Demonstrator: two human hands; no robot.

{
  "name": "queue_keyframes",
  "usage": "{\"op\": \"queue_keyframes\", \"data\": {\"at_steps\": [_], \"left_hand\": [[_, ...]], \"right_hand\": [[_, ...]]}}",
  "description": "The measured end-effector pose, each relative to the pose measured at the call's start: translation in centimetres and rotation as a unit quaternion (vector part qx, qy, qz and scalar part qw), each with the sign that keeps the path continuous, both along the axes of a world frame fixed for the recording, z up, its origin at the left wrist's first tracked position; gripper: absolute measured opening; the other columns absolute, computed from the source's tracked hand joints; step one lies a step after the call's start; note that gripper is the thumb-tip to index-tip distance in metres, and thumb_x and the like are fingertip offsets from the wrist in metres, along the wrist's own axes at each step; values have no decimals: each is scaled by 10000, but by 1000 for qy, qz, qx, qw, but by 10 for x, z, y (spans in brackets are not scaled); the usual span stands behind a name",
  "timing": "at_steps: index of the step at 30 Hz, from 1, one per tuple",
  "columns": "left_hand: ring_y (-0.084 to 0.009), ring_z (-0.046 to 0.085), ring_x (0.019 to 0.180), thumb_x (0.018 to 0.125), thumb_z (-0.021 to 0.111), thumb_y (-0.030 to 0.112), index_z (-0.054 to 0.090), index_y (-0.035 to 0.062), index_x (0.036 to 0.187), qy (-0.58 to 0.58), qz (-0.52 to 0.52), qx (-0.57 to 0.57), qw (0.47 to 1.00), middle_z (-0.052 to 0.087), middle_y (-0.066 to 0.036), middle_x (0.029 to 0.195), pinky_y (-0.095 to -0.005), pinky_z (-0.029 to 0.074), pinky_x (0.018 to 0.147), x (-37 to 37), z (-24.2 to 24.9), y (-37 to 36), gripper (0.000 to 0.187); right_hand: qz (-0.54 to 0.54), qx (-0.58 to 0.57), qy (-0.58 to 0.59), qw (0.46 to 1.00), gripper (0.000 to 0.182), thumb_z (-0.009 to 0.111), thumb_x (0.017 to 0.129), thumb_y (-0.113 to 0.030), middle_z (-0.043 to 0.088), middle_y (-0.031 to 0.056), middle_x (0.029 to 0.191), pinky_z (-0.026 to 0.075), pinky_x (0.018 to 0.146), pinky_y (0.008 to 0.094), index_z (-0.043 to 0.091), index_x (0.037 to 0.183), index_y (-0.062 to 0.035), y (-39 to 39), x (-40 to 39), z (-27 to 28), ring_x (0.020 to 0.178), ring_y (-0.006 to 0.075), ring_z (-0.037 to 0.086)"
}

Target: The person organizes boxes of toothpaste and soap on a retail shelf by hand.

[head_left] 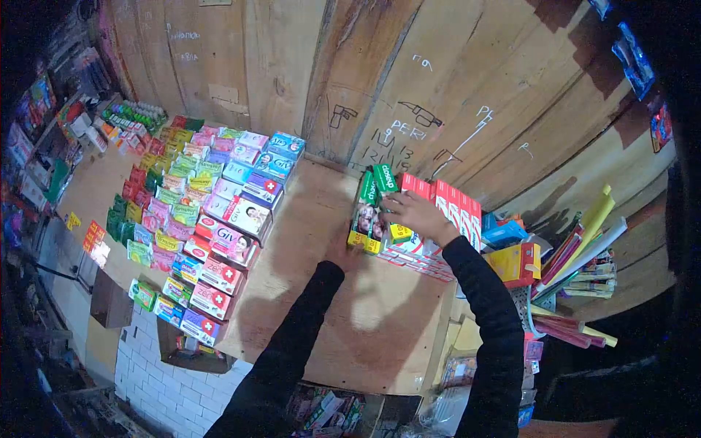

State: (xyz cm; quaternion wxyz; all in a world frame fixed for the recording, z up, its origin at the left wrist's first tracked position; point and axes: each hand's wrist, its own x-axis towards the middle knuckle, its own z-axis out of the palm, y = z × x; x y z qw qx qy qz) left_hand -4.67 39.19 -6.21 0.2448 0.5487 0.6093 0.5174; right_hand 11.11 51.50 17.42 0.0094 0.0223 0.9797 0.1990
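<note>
Green Closeup toothpaste boxes [369,196] with yellow ends lie on the wooden shelf against the plank wall. My left hand [346,253] is at their near yellow ends; its fingers are partly hidden and dim. Over the right side of the green boxes is my right hand [419,215], palm down with its fingers spread. Red and white toothpaste boxes [456,208] stand in rows just right of the green ones, partly covered by my right hand and sleeve.
Rows of soap boxes [232,241] and small colourful packets [166,196] fill the left of the shelf [314,306]. At the right are a yellow and orange box [513,263] and a basket [523,310] beside rolled papers. Blue packets [634,62] hang upper right.
</note>
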Motion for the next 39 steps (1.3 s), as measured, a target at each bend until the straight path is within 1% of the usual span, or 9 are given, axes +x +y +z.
{"op": "queue_keyframes", "data": {"at_steps": [13,16,20,23,27,29,32,36,39], "left_hand": [[-436,457,1239,808,663,508,189,65,1493,-48,-40,-85,994,431,-267,1385,-466,379,1033,-2,23,-6,943],[-437,424,1268,848,619,491,208,54,1487,-62,-46,-75,994,407,-269,1404,-466,354,1054,-1,23,-7,877],[-417,367,1322,931,518,406,229,10,1472,-48,-46,-10,998,377,-273,1425,-450,308,1090,0,19,-1,730],[-410,348,1338,964,454,366,248,-18,1455,-16,-34,26,999,378,-275,1424,-434,281,1108,1,25,-3,656],[-397,367,1330,966,452,375,275,-17,1445,-48,-67,-50,995,384,-278,1419,-425,289,1102,0,0,3,644],[-390,374,1328,969,446,375,275,-17,1445,-56,-78,-38,995,382,-279,1421,-421,296,1098,-4,23,-1,640],[-383,382,1325,975,436,362,275,-19,1445,-21,-62,7,998,381,-279,1423,-411,304,1094,-4,36,-3,626],[-390,377,1327,960,471,304,276,-13,1446,-35,-56,-23,998,381,-269,1428,-406,303,1100,-2,29,-1,612],[-391,371,1331,940,510,264,279,-8,1447,-15,-47,-33,998,381,-265,1430,-402,298,1104,-4,28,1,620]], "right_hand": [[-137,-11,107,985,217,564,781,-102,580,92,1072,464,844,358,652,978,-77,-26,-21,-60,1074,221,536],[-285,-25,64,956,222,574,769,-92,603,85,993,461,826,359,654,976,-79,-43,-27,-56,1027,224,561],[-311,-24,225,923,149,592,780,-93,642,87,901,471,749,372,642,919,-80,-94,-22,-56,888,243,613],[-407,-199,431,780,110,615,876,-166,592,45,747,448,626,338,582,841,-68,-142,-15,-100,699,212,577],[-420,-599,607,312,361,549,962,-405,567,-19,720,427,555,266,587,849,-64,-154,-18,-172,627,87,535],[-402,-633,619,234,393,540,971,-366,623,67,857,462,708,314,594,1003,22,-141,-19,-196,797,154,575],[-437,-617,594,274,446,531,977,-344,654,124,949,476,803,336,590,1118,75,-118,-23,-231,899,213,602],[-416,-604,611,298,450,524,954,-472,569,9,644,445,460,254,602,890,-34,-132,-29,-196,524,113,562],[-414,-588,622,310,452,535,947,-476,562,10,636,436,440,250,596,859,-37,-131,-32,-193,509,116,563]]}}
